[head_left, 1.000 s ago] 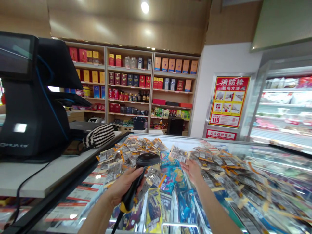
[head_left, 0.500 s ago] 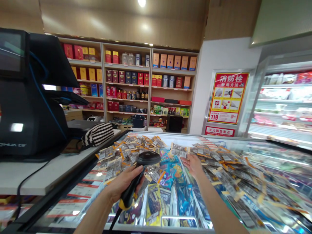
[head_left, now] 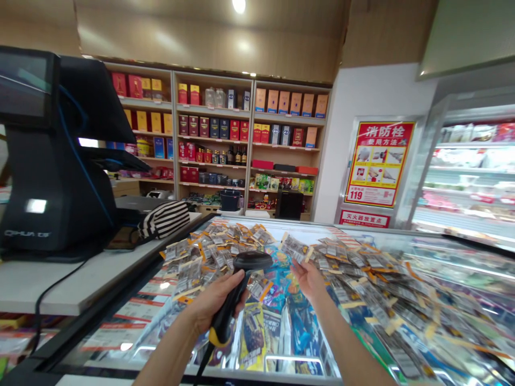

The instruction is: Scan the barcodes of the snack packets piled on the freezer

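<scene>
My left hand (head_left: 215, 300) is wrapped round the handle of a black and yellow barcode scanner (head_left: 251, 261), its head pointing towards the middle of the glass top. My right hand (head_left: 309, 280) pinches the near edge of a small clear snack packet (head_left: 295, 247) with a white label, which tilts up a little. Left of it, a heap of similar snack packets (head_left: 217, 247) with orange edges lies on the glass. A larger spread of such packets (head_left: 370, 268) covers the right side. One packet (head_left: 259, 287) lies just behind the scanner, partly hidden by it.
Beneath the glass top of the chest freezer (head_left: 92, 351) are colourful bags (head_left: 253, 338). On the left counter (head_left: 52, 292) stand a black checkout terminal (head_left: 76, 203) and a striped pouch (head_left: 164, 219). The scanner's cable runs down towards me. Shelves of boxes (head_left: 213, 128) line the back wall.
My right hand has moved slightly left and its fingers have closed on the packet's edge, which now tilts. The scanner in my left hand has shifted a little to the right.
</scene>
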`<state>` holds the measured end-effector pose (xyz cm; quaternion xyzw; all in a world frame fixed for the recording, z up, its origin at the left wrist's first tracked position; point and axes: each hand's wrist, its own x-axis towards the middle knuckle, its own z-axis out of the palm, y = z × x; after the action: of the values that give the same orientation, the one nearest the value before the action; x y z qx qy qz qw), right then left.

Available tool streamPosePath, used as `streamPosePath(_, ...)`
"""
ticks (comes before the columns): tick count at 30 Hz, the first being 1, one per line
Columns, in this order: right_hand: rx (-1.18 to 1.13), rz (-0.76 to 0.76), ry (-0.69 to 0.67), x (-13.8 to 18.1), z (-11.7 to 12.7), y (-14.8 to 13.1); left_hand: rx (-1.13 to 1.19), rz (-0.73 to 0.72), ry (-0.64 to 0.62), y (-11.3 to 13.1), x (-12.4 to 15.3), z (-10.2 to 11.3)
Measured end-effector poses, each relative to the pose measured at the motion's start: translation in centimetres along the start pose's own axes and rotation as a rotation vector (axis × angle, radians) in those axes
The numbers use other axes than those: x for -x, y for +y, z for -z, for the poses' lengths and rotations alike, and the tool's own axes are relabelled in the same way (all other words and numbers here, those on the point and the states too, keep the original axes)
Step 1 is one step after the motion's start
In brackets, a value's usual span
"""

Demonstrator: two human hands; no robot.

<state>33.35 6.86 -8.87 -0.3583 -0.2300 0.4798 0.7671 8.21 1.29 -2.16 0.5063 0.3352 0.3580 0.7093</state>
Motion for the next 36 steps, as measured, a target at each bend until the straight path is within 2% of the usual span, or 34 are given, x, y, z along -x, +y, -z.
streamPosePath(4,0.491,0.047,0.063,-0.1,0.7,0.1,0.036,0.009,-0.005,-0.1,-0.1,-0.1)
streamPosePath(10,1.665,0.241,0.016,0.5,1.1,-2.7,0.043,0.045,-0.013,-0.1,0.0,1.0)
streamPosePath(13,1.868,0.372,-0.034,0.7,0.1,-3.8,0.053,0.063,-0.004,-0.1,0.0,1.5)
streamPosePath(16,1.854,0.493,-0.179,0.2,-0.9,-3.1,0.045,0.070,0.004,-0.1,-0.1,1.7)
streamPosePath(20,1.811,0.359,-0.294,-0.7,-0.8,-0.9,0.046,0.081,0.032,-0.4,-0.1,1.6)
streamPosePath(22,1.669,0.290,-0.332,-1.1,-0.2,-0.2,0.051,0.078,0.020,-0.5,-0.1,1.5)
streamPosePath(24,1.417,0.261,-0.298,-1.5,0.5,0.0,0.051,0.066,0.019,-0.5,0.0,1.3)
streamPosePath(27,0.987,0.347,-0.154,-1.7,0.8,-0.1,0.058,0.060,0.033,-0.5,0.2,0.8)
streamPosePath(29,0.786,0.381,-0.110,-1.7,0.7,-0.1,0.071,0.066,0.023,-0.5,0.3,0.5)
streamPosePath(32,0.642,0.335,-0.105,-1.6,0.2,0.5,0.093,0.076,-0.001,-0.5,0.5,0.0)
streamPosePath(36,0.608,0.318,-0.108,-1.3,0.2,1.0,0.101,0.076,-0.018,-0.5,0.6,-0.5)
